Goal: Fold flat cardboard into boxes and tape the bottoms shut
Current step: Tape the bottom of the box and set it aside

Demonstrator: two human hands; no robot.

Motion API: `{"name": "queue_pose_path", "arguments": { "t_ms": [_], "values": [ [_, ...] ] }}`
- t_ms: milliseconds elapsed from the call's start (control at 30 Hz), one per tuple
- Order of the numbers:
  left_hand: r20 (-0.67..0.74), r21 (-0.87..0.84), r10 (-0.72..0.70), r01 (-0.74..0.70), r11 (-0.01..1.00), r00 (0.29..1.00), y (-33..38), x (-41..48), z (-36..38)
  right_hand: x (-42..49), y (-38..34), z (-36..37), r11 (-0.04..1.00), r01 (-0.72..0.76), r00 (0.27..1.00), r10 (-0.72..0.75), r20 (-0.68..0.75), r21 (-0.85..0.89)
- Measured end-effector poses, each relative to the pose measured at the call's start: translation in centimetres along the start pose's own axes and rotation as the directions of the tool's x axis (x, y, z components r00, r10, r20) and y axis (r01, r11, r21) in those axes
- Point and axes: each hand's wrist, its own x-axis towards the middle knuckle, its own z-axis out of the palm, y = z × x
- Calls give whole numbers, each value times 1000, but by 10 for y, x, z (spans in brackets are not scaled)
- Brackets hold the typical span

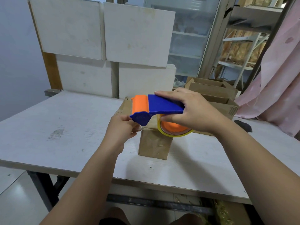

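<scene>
Box (154,145) is standing on counter (65,127). Right grip (191,111) is clasping tape dispenser (155,108) just above it; left grip (121,129) is pinching the box's top edge. Risk: a hard pull is probably tipping the lightly braced box, wrinkling tape.

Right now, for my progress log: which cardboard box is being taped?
The closed box nearest the person, under the blue-and-orange tape dispenser held by the right hand. The other boxes sit open-topped behind, untouched.
</scene>
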Motion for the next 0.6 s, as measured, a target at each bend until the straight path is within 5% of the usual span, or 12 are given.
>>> {"name": "queue_pose_path", "arguments": {
  "t_ms": [433, 600],
  "values": [
    [102, -35, -85, 89, 995, 991, -10, 11, -3, -4, 7, 2, 973, -50, 996, 64, -59, 224],
    [74, 26, -68, 66, 997, 995, -7, 11, -4, -3, 1, 4, 992, -36, 997, 43, -57, 124]
  ]
}}
